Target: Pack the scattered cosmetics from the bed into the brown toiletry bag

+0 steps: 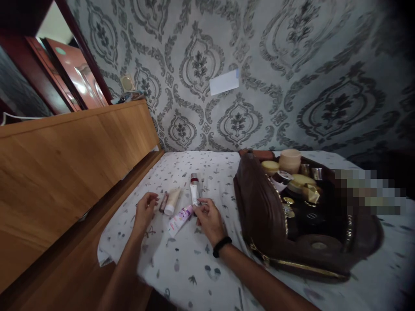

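My right hand (210, 219), with a black band at the wrist, has its fingertips pinched at the lower end of a slim white tube (194, 191). A pink and purple printed tube (180, 219) lies slanted just left of those fingertips. Behind the white tube is a silver bottle with a dark red band (194, 177). To the left lie a beige tube with a white cap (172, 201) and a narrow pinkish-brown stick (164, 202). My left hand (147, 210) is held beside the stick, fingers loosely bent and apart, with nothing in them.
A large brown zippered bag (259, 207) stands unzipped at the right, filled with jars, compacts and a gold-capped item (311, 194). A patterned white cloth (181, 268) covers the surface. Left is a wooden panel (81, 151); behind is a patterned wall (227, 47).
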Motion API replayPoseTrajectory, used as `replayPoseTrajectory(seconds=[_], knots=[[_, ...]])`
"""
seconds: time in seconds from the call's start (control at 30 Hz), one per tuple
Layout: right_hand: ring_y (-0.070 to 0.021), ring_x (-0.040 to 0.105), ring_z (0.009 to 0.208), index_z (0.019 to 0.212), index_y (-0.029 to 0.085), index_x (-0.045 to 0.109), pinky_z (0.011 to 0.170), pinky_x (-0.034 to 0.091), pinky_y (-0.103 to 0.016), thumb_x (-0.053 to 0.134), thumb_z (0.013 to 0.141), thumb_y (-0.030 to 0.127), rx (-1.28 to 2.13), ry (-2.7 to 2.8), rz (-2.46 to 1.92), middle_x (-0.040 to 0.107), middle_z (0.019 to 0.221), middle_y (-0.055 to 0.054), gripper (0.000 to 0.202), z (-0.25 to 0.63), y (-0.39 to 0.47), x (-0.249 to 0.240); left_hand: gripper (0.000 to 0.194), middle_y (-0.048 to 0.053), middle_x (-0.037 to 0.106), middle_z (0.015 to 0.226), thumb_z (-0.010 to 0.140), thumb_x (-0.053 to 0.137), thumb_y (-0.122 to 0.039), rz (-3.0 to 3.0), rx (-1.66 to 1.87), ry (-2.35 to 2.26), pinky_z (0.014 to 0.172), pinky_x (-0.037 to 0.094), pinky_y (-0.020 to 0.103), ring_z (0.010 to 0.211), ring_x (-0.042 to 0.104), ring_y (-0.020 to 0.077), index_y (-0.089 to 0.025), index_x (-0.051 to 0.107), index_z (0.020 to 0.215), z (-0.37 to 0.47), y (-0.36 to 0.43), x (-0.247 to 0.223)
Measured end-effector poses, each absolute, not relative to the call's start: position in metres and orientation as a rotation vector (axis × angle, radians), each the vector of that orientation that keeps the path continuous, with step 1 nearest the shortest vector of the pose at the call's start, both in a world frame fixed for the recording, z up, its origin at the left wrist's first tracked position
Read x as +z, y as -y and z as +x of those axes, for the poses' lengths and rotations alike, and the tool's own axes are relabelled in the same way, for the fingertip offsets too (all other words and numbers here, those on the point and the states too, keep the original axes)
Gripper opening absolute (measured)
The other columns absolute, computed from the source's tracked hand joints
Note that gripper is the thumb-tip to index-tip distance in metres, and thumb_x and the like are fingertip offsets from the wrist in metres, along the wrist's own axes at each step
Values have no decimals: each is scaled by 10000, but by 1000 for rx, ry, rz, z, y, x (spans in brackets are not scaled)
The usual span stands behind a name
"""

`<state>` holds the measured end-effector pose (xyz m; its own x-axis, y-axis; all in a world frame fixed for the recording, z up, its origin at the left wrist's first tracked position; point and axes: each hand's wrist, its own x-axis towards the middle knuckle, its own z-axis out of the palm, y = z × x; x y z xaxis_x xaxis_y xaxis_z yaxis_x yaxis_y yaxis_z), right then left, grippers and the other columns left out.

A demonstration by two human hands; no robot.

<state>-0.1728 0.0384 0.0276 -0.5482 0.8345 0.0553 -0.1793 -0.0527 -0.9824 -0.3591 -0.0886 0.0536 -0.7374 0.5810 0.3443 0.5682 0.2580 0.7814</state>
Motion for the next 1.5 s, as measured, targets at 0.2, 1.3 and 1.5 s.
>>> replayPoseTrajectory(seconds=[0.2,1.3,1.5], knots=[[-92,474,390,949,198,523,358,340,-211,592,720,484,1698,1549,-694,500,609,85,373,-172,-36,29,224,27,659,808,762,528,-328,1111,1270,-2648,709,463,303,748,605,184,-194,622,914,-365,90,45],[-77,447,430,818,189,560,410,349,-205,561,784,439,1795,1572,-525,508,632,52,252,-171,-32,29,657,27,607,770,686,647,-605,1007,1529,-1993,584,424,239,703,581,163,-122,596,1129,-324,82,76],[-116,522,611,836,178,641,567,426,-230,598,804,372,1634,1668,-410,574,687,16,202,-164,-23,40,501,41,650,893,715,725,-464,1048,1557,-1723,703,492,263,813,604,185,-171,620,1107,-289,69,86]])
